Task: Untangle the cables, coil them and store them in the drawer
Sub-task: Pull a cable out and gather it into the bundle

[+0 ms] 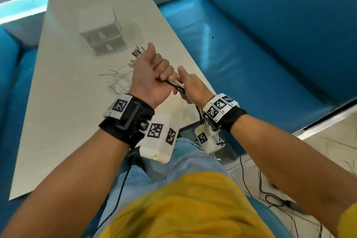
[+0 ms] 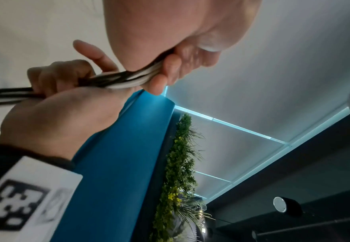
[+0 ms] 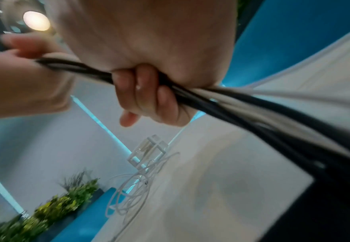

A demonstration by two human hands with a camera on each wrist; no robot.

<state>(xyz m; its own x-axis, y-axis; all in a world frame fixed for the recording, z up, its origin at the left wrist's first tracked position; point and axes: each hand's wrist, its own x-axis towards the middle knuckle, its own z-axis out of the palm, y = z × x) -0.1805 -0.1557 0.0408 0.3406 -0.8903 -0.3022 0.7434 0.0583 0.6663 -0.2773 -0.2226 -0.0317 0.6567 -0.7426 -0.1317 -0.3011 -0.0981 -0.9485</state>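
Observation:
Above the table's near right edge, both hands hold one bundle of black and white cables (image 1: pixel 176 85). My left hand (image 1: pixel 152 71) is a fist round the bundle, and several plug ends (image 1: pixel 137 52) stick out past its thumb side. My right hand (image 1: pixel 190 85) grips the same bundle just to the right; the cables hang down under its wrist. In the left wrist view the left fingers (image 2: pixel 165 72) curl round the strands (image 2: pixel 124 80). In the right wrist view the right fingers (image 3: pixel 145 95) wrap them (image 3: pixel 242 104). A small two-drawer unit (image 1: pixel 104 38) stands further back, drawers closed.
A loose tangle of thin white cable (image 1: pixel 119 79) lies on the pale table (image 1: pixel 63 121) between the hands and the drawer unit, also seen as white cable (image 3: pixel 132 185). Blue sofas (image 1: pixel 270 35) flank the table. Black leads (image 1: pixel 270 195) trail on the floor at right.

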